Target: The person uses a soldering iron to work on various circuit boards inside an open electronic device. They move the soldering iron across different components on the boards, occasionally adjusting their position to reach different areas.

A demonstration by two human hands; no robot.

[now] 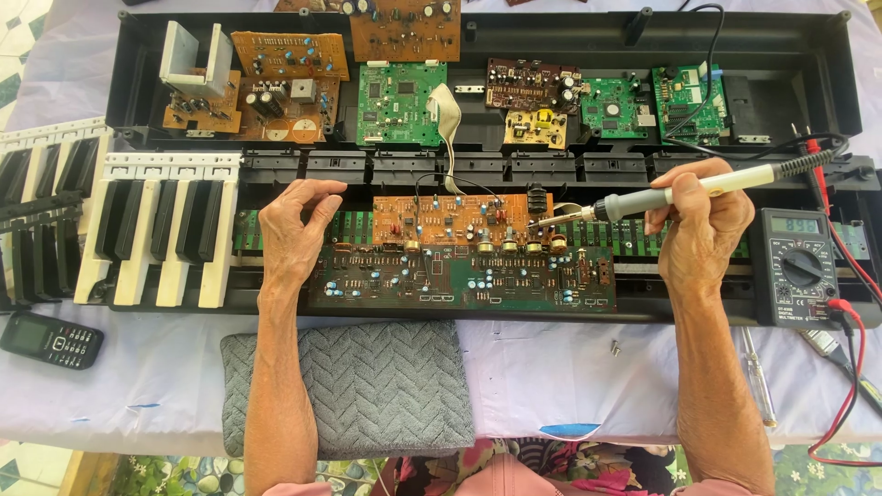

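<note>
My right hand (700,230) grips a soldering iron (684,190) like a pen, and its metal tip rests at the right end of an orange circuit board (459,220). In front of that board lies a long dark green circuit board (459,278). Both boards sit inside an opened black keyboard case (818,64). My left hand (292,230) hovers just left of the orange board, fingers loosely curled, holding nothing.
Several green and brown circuit boards (401,103) line the back of the case. Loose piano keys (156,230) lie at the left, a mobile phone (50,340) in front of them. A multimeter (801,269) with red leads stands at right. A grey towel (367,386) lies near me.
</note>
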